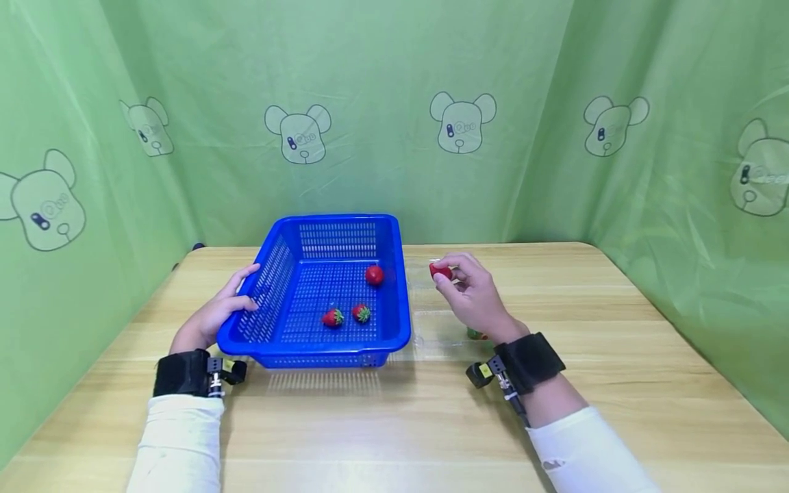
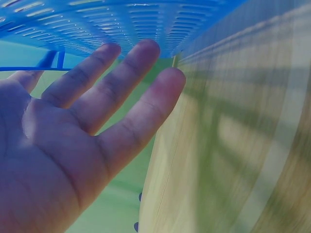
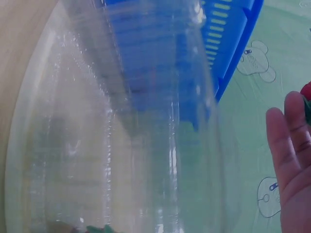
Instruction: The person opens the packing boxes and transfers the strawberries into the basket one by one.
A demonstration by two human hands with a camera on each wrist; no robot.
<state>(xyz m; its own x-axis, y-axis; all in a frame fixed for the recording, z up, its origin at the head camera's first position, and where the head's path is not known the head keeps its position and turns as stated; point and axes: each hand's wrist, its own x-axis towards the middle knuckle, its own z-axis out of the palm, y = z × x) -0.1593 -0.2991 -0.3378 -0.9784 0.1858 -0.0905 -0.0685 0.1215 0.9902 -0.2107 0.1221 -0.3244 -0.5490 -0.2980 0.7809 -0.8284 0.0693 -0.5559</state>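
A blue plastic basket (image 1: pixel 314 346) stands on the table, with strawberries (image 1: pixel 333 318) and a rounder red fruit (image 1: pixel 374 275) on its slatted floor. At its left side my left hand (image 1: pixel 216 316) grips the rim, thumb over the edge. Long fingers (image 2: pixel 131 128) reach along the outside wall in the left wrist view. My right hand (image 1: pixel 471 291) pinches a red strawberry (image 1: pixel 440 271) in the air, right of the basket. Its green leaves show at the right wrist view's edge. Below that hand lies a clear plastic box (image 3: pixel 109 145).
Inside the clear box, a red and green piece (image 1: pixel 474 333) shows, partly hidden by my right wrist. The wooden table (image 1: pixel 394 438) ends at a green curtain (image 1: pixel 382 178) that surrounds it at the back and both sides.
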